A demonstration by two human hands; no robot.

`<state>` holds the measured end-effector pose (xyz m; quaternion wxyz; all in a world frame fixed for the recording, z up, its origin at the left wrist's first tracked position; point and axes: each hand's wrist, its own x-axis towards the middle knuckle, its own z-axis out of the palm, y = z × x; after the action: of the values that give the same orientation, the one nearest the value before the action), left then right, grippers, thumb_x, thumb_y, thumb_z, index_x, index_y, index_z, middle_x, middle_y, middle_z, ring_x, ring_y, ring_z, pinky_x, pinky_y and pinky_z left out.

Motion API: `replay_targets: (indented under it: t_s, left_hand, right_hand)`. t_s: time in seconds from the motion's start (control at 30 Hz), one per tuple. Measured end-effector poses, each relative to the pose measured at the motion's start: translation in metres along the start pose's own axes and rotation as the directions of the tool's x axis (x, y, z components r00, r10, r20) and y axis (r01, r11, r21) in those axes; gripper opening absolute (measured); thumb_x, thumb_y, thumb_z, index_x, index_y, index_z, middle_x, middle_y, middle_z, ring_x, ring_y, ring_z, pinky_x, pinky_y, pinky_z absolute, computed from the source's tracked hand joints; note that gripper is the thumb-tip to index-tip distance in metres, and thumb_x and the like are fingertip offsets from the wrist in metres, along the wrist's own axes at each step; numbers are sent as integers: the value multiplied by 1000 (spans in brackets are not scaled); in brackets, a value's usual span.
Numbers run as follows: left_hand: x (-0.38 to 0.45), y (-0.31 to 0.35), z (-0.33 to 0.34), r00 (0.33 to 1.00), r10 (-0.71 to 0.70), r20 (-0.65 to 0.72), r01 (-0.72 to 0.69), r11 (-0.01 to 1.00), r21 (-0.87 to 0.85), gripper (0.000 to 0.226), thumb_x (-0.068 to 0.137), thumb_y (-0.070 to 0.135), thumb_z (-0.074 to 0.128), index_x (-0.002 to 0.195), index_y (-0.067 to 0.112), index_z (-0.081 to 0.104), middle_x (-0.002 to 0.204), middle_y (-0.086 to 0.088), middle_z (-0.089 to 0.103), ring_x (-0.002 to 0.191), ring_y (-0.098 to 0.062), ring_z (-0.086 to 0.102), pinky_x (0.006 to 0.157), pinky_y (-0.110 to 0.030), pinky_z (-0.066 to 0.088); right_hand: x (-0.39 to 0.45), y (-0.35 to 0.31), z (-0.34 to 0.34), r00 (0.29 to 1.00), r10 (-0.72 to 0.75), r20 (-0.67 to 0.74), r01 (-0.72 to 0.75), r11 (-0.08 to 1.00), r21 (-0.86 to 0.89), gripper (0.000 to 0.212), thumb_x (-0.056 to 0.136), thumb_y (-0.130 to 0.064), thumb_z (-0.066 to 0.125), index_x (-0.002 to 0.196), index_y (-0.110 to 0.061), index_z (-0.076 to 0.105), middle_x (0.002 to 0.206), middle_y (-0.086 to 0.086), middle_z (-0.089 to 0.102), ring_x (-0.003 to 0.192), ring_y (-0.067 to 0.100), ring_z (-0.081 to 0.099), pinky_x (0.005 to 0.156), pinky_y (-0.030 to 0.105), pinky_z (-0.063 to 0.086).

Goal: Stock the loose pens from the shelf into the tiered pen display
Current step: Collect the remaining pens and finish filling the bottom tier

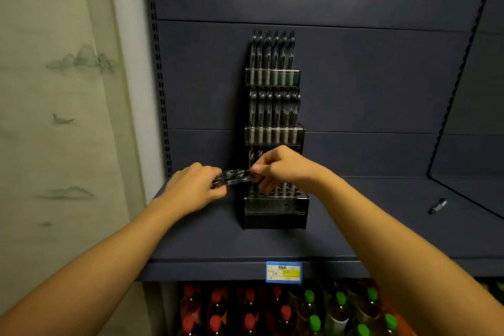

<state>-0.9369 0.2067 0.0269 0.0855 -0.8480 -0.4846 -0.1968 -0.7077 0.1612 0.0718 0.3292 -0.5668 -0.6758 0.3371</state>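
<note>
My left hand (pixel 194 188) is closed around a bunch of pens (pixel 231 178); my right hand (pixel 278 167) pinches one's end, just above the tiered pen display (pixel 275 210). Pulling crookedly could spill the bunch onto the shelf (pixel 354 229).
</note>
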Motion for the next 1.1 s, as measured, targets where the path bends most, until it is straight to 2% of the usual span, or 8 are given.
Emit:
replay_targets:
  t_s: [0.1,0.23,0.37,0.43,0.6,0.7,0.9,1.1]
  left_hand:
    - [4,9,-4,1000,-8,-9,8,1000,5,21,89,39,61,76,24,52,69,3,56,67,-20,58,58,-35,46]
    - [5,19,-4,1000,-23,-7,23,999,-23,23,89,39,61,73,25,51,68,5,57,64,-18,58,55,-34,45]
    - [4,21,-3,1000,-22,4,22,995,-101,24,90,41,62,73,27,51,68,5,60,63,-17,59,54,-34,45]
    - [5,19,-3,1000,-1,9,2,989,-146,23,90,42,63,76,27,53,69,4,60,62,-17,59,54,-34,45]
    - [9,19,-6,1000,32,1,-31,988,-152,24,92,45,64,80,28,54,73,3,59,64,-17,58,52,-33,43]
    - [10,11,-7,999,3,-32,-7,991,-131,25,93,45,63,80,24,55,71,3,58,64,-17,57,51,-30,36]
    - [9,0,3,999,-14,-39,9,992,-126,34,94,47,62,72,23,51,67,6,58,63,-17,57,51,-30,36]
    - [9,-2,11,999,-15,-33,10,991,-136,35,95,47,61,72,23,51,68,5,59,63,-16,57,52,-31,41]
  right_hand:
    - [-1,1,-2,997,-8,70,7,1000,12,21,93,-12,72,109,1,69,95,14,73,82,22,73,71,27,60]
    - [2,6,4,1000,-2,18,1,997,77,29,85,-11,80,104,8,68,80,10,70,73,20,69,66,28,60]
    - [1,6,4,999,-8,-33,13,990,140,10,85,-10,81,83,-4,72,80,5,71,68,16,66,60,24,56]
    - [-1,4,3,998,-6,-63,16,987,161,10,86,-9,80,79,-8,73,84,6,72,68,15,65,60,23,55]
    - [-7,2,-1,988,29,-151,-2,983,181,4,90,-9,75,88,-6,74,86,8,71,71,15,64,63,24,54]
    - [-10,3,-15,971,55,-233,14,959,284,3,91,-6,71,90,-4,74,81,7,68,70,16,63,63,25,53]
    - [-6,6,-27,935,17,-354,175,847,503,8,93,-1,70,89,-1,63,85,12,70,74,23,73,72,34,63]
    - [11,6,-23,864,-30,-503,211,928,307,6,94,-11,72,93,-6,67,86,8,70,73,18,72,80,37,63]
